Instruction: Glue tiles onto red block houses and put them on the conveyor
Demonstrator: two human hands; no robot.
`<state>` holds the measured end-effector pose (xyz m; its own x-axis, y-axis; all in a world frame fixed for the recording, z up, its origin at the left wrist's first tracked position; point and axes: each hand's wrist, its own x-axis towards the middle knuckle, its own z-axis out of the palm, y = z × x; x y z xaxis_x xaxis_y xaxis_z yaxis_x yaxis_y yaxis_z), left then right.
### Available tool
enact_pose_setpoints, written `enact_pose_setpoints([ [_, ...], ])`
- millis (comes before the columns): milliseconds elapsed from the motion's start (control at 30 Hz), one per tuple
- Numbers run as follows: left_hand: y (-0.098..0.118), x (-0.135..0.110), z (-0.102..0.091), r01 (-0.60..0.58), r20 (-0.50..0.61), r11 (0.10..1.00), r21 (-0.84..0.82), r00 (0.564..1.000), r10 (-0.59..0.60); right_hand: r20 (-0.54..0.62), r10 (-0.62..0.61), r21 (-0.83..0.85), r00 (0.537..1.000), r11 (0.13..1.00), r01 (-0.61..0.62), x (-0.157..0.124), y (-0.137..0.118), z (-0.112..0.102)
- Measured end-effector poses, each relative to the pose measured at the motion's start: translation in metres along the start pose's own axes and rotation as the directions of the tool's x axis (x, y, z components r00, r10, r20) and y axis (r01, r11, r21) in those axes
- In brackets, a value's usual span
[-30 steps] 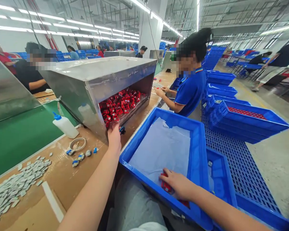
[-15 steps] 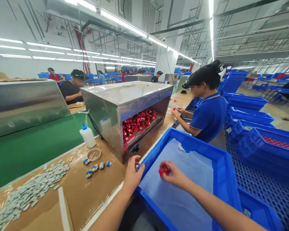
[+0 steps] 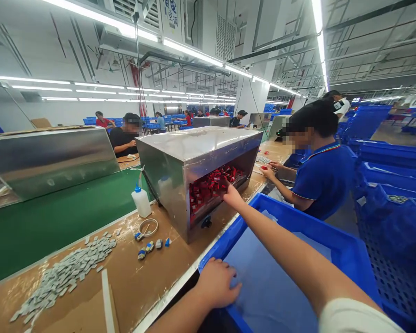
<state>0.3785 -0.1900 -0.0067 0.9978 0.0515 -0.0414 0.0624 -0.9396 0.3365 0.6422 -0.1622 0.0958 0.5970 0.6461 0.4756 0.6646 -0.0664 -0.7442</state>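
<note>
My left hand (image 3: 217,283) rests at the near left corner of a blue plastic tray (image 3: 346,249), its fingers curled over the rim. A pale sheet (image 3: 263,273) lines that tray. My right hand (image 3: 231,194) reaches across the tray to the opening of a metal box (image 3: 166,185). Inside lie many small red parts (image 3: 208,189). The right fingertips are dark and blurred among these parts, so their grip is hidden.
Grey flat pieces (image 3: 69,268) lie heaped on the brown bench, near several blue-and-grey parts (image 3: 149,246), a white ring (image 3: 148,226) and a squeeze bottle (image 3: 141,202). A co-worker in a blue shirt (image 3: 327,180) sits beyond the tray. Blue crates (image 3: 391,157) stand right.
My right hand has moved from over the tray, where it held something red, forward to the red parts in the metal box. My left hand has shifted nearer along the rim. The view has turned slightly.
</note>
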Motion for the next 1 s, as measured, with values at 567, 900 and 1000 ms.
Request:
enact_pose_setpoints([
  [567, 0.001, 0.003, -0.008, 0.017, 0.033, 0.997, 0.075, 0.999, -0.019, 0.703, 0.577, -0.682, 0.417, 0.713, 0.163, -0.396, -0.015, -0.104],
  [900, -0.001, -0.002, -0.005, 0.017, -0.004, 1.000, 0.015, 1.000, -0.016, 0.696, 0.543, -0.669, 0.469, 0.728, 0.150, -0.350, -0.022, -0.116],
  [1000, -0.002, -0.003, -0.004, 0.028, -0.030, 0.999, -0.014, 0.999, -0.029, 0.660, 0.410, -0.606, 0.629, 0.786, 0.124, -0.287, -0.026, -0.121],
])
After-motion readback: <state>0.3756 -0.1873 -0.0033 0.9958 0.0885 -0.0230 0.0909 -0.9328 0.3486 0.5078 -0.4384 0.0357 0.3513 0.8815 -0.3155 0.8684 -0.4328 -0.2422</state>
